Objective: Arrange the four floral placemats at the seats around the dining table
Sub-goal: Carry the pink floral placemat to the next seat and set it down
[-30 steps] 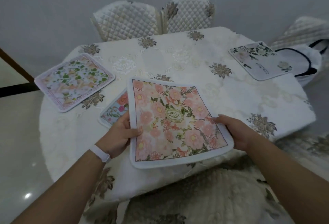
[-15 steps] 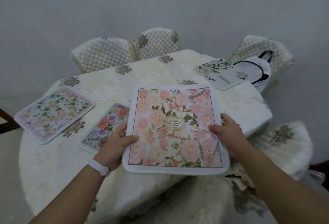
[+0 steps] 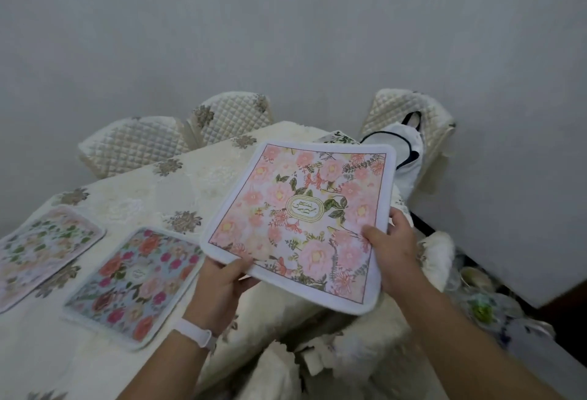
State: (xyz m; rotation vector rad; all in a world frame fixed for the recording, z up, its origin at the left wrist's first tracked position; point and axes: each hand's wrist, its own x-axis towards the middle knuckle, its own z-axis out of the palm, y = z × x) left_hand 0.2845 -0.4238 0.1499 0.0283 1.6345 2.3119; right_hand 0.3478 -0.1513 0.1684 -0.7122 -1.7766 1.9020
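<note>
I hold a pink floral placemat (image 3: 301,225) with a white border in the air over the table's right side. My left hand (image 3: 222,282) grips its near left corner and my right hand (image 3: 394,250) grips its right edge. A blue placemat with red and pink flowers (image 3: 136,282) lies flat on the table to the left. A pale placemat with green leaves (image 3: 41,247) lies further left at the table edge. A white placemat with dark leaves (image 3: 338,138) is almost wholly hidden behind the held mat.
The table (image 3: 190,183) wears a cream cloth with brown flowers. Quilted cream chairs (image 3: 136,142) (image 3: 232,117) stand at the far side, another chair (image 3: 403,104) at the right holds a white bag (image 3: 403,145). Clutter lies on the floor (image 3: 482,301) at the right by the wall.
The pink placemat has risen off the table and moved to the right and away from me, turning clockwise. My view has swung right, so the table shifted left.
</note>
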